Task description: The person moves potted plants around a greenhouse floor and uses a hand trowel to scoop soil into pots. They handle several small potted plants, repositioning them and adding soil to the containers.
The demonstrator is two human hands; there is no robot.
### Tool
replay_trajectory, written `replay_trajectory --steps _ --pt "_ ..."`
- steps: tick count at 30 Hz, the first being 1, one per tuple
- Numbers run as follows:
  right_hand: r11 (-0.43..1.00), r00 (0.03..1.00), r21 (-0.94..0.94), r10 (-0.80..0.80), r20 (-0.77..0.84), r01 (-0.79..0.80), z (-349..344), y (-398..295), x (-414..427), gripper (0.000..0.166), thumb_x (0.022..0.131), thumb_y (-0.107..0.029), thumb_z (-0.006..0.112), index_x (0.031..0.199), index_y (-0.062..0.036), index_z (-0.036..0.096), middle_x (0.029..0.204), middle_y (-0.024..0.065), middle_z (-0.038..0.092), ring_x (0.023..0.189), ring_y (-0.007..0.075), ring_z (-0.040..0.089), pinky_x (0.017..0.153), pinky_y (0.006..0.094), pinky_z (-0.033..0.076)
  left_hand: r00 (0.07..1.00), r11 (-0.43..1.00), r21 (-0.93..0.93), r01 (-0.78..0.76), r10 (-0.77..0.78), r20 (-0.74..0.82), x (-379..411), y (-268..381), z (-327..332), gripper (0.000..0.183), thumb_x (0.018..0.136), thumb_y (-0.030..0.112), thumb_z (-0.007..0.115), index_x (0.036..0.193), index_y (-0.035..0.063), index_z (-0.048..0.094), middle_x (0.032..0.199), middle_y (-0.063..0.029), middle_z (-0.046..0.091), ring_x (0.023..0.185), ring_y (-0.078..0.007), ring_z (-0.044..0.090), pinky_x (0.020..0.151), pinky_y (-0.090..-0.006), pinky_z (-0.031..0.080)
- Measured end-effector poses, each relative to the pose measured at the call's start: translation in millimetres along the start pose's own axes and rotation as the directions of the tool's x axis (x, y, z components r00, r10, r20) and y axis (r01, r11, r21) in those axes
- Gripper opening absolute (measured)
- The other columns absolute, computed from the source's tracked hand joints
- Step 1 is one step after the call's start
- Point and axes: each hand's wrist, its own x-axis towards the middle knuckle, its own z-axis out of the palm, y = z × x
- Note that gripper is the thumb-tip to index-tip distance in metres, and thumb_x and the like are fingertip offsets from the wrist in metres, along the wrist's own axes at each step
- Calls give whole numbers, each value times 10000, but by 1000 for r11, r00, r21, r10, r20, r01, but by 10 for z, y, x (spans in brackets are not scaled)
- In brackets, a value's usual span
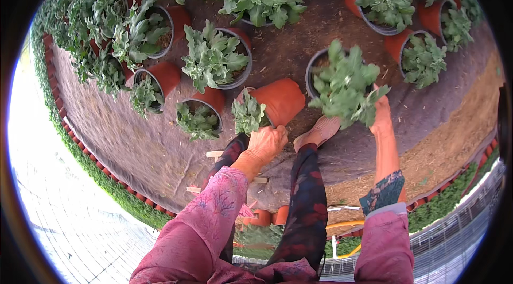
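Note:
My left hand grips the rim of a terracotta-coloured plastic pot that is tilted onto its side, with a small leafy plant at its mouth. My right hand is at the right side of a larger potted plant, partly behind its leaves. This plant looks blurred, and its dark pot rim shows at the left. Whether my right fingers hold the rim or stems is hidden by the foliage.
More potted plants stand at the upper left, with others at the upper right. My shoe is between the two handled pots. Dark ground fabric lies below, and a wooden stool part shows beside my left leg.

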Motion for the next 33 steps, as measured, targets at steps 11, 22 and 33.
replay_trajectory --steps 11,22,33 --pt "976 996 200 72 60 -83 783 365 -55 454 894 -285 605 1262 -43 497 1278 108 531 1086 228 574 829 380 530 972 955 186 -233 228 48 117 -2 -199 203 833 247 532 745 71 581 647 -136 632 628 -306 657 547 -423 506" --pt "814 761 -314 573 304 -488 557 580 -1224 604 849 -342 574 1367 -65 431 1268 129 512 1141 264 525 732 457 578 736 710 294 -640 456 501 -474 462 -160 176 783 188 582 671 113 695 699 -87 677 698 -248 679 590 -375 518" --pt "758 769 -172 639 5 -629 -73 1118 -1521 522 847 -306 605 1204 44 454 1115 167 574 985 302 619 724 411 586 467 355 314 -880 533 706 -313 1116 168 107 739 190 622 766 134 708 730 -10 655 766 -212 636 711 -374 468"
